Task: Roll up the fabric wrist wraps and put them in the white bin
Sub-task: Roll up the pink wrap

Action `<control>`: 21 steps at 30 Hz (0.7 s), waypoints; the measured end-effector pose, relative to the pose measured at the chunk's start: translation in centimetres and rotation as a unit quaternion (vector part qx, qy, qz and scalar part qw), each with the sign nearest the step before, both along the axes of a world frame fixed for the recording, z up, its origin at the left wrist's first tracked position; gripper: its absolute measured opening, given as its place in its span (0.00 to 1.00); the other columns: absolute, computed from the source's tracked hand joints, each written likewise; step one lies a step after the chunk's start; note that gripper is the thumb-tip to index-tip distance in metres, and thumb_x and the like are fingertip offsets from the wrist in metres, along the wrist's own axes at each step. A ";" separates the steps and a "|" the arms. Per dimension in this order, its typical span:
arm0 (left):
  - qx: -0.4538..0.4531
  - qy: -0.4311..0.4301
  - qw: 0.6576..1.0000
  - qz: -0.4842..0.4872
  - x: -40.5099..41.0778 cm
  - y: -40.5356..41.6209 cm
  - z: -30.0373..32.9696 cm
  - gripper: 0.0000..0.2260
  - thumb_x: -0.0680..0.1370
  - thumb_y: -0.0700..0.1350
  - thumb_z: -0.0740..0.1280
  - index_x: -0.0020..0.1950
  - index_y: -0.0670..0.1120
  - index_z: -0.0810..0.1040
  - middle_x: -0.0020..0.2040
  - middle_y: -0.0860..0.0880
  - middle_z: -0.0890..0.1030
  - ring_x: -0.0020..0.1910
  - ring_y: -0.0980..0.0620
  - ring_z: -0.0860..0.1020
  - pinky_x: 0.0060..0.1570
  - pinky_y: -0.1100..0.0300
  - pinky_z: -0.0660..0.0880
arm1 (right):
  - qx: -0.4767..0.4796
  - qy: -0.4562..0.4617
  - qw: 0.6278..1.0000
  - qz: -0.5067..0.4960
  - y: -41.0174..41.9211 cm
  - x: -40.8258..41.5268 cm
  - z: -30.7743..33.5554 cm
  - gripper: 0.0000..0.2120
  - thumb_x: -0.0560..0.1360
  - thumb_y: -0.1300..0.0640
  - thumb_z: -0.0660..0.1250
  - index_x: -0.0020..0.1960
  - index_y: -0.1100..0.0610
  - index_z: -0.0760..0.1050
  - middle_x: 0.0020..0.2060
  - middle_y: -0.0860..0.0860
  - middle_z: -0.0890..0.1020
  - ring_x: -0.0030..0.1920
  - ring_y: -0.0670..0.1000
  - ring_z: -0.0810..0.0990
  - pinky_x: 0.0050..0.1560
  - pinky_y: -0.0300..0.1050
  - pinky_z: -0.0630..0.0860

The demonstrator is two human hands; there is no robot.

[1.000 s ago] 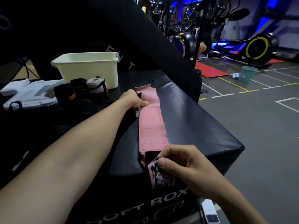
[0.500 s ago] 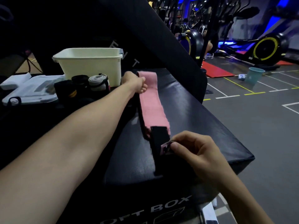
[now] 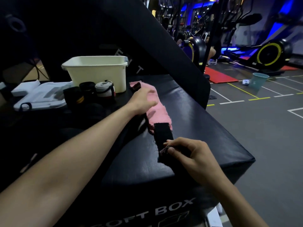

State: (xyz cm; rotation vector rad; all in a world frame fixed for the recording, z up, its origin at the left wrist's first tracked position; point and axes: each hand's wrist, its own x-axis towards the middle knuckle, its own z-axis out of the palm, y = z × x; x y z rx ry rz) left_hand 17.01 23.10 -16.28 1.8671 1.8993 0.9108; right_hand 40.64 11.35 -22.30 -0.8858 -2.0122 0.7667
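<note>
We see the pink wrap (image 3: 158, 110) run lengthwise from our right hand (image 3: 188, 154), pinching its near black end, away to our blurred, seemingly relaxed left hand (image 3: 142, 99) over its far end.

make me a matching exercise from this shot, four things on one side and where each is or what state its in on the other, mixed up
Things:
1. pink wrist wrap
2. white bin
3. rolled wraps
4. teal bucket

Places or states:
A. on the gym floor, far right
B. laid out flat on the black soft box, near end pinched by the right hand
C. standing in a cluster in front of the bin
D. at the back of the box, top open

Pairs: 1-B, 2-D, 3-C, 4-A
</note>
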 end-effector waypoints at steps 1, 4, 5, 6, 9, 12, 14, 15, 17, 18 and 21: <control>0.041 0.011 0.999 -0.012 0.3 -1.9 -0.3 0.13 0.76 0.41 0.72 0.60 0.48 0.83 0.51 0.55 0.77 0.54 0.51 0.80 0.50 0.65 0.68 | 0.011 0.001 1.000 -0.009 -0.2 0.1 0.0 0.05 0.75 0.60 0.76 0.49 0.52 0.86 0.49 0.41 0.86 0.54 0.39 0.83 0.58 0.43 0.79; 0.113 -0.009 0.993 -0.038 0.5 -7.2 -1.6 0.06 0.75 0.41 0.74 0.47 0.52 0.86 0.44 0.59 0.78 0.40 0.58 0.79 0.45 0.68 0.71 | 0.040 -0.018 0.998 -0.048 -0.6 0.5 -0.1 0.04 0.73 0.54 0.78 0.46 0.46 0.87 0.49 0.40 0.81 0.57 0.44 0.79 0.58 0.41 0.76; 0.107 -0.033 0.992 -0.055 0.6 -8.9 -2.2 0.05 0.75 0.41 0.75 0.46 0.51 0.86 0.42 0.59 0.80 0.38 0.58 0.79 0.44 0.68 0.72 | 0.039 -0.024 0.997 -0.059 -0.8 0.7 -0.1 0.04 0.72 0.52 0.78 0.46 0.44 0.87 0.47 0.41 0.79 0.56 0.45 0.78 0.57 0.40 0.74; 0.099 -0.047 0.991 -0.075 0.9 -10.5 -2.8 0.04 0.76 0.40 0.75 0.46 0.50 0.87 0.41 0.58 0.81 0.38 0.58 0.80 0.43 0.67 0.73 | 0.038 -0.029 0.997 -0.067 -0.9 0.8 -0.2 0.04 0.72 0.50 0.78 0.46 0.42 0.87 0.45 0.41 0.77 0.54 0.45 0.77 0.56 0.39 0.74; 0.102 -0.050 0.985 -0.127 2.3 -14.8 -4.5 0.03 0.76 0.43 0.75 0.48 0.51 0.87 0.44 0.56 0.83 0.42 0.56 0.81 0.45 0.64 0.76 | 0.034 -0.033 0.996 -0.074 -1.6 0.8 -0.5 0.05 0.72 0.49 0.77 0.47 0.40 0.86 0.41 0.42 0.76 0.50 0.45 0.77 0.52 0.38 0.73; 0.100 -0.032 0.987 -0.120 3.1 -16.8 -5.5 0.04 0.77 0.52 0.73 0.49 0.54 0.86 0.45 0.57 0.82 0.43 0.56 0.81 0.47 0.57 0.77 | 0.036 -0.035 0.995 -0.081 -2.0 0.8 -0.6 0.05 0.72 0.50 0.77 0.48 0.42 0.87 0.40 0.43 0.78 0.49 0.45 0.78 0.50 0.36 0.73; 0.110 -0.022 0.987 -0.118 3.2 -17.6 -5.6 0.08 0.76 0.56 0.71 0.50 0.56 0.86 0.46 0.58 0.82 0.45 0.57 0.81 0.49 0.54 0.78 | 0.038 -0.026 0.995 -0.088 -2.3 0.7 -0.7 0.06 0.72 0.51 0.77 0.48 0.42 0.87 0.40 0.43 0.78 0.48 0.45 0.78 0.48 0.33 0.71; 0.118 -0.008 0.986 -0.116 3.4 -17.9 -5.7 0.08 0.75 0.57 0.71 0.51 0.56 0.85 0.47 0.59 0.82 0.45 0.58 0.81 0.49 0.53 0.78 | 0.040 -0.023 0.995 -0.092 -2.5 0.6 -0.7 0.06 0.72 0.51 0.77 0.48 0.43 0.87 0.40 0.43 0.78 0.48 0.45 0.79 0.47 0.32 0.71; 0.136 0.017 0.985 -0.109 3.5 -18.2 -6.1 0.08 0.75 0.56 0.71 0.50 0.57 0.85 0.46 0.59 0.81 0.45 0.60 0.81 0.48 0.53 0.79 | 0.043 -0.022 0.994 -0.096 -2.9 0.4 -0.9 0.06 0.72 0.51 0.77 0.48 0.43 0.87 0.39 0.43 0.78 0.47 0.45 0.79 0.46 0.32 0.72; 0.144 0.027 0.983 -0.106 3.5 -18.4 -6.2 0.06 0.75 0.55 0.71 0.50 0.56 0.84 0.46 0.59 0.81 0.44 0.60 0.80 0.47 0.53 0.79 | 0.043 -0.022 0.994 -0.094 -3.0 0.4 -0.9 0.06 0.72 0.50 0.77 0.48 0.43 0.87 0.39 0.42 0.78 0.47 0.44 0.79 0.47 0.34 0.72; 0.157 0.060 0.980 -0.101 3.2 -18.6 -6.1 0.05 0.76 0.55 0.71 0.50 0.57 0.83 0.46 0.60 0.80 0.43 0.61 0.79 0.44 0.53 0.78 | 0.036 -0.026 0.996 -0.080 -3.4 0.6 -0.7 0.06 0.72 0.51 0.78 0.49 0.44 0.87 0.40 0.42 0.80 0.47 0.45 0.80 0.47 0.39 0.75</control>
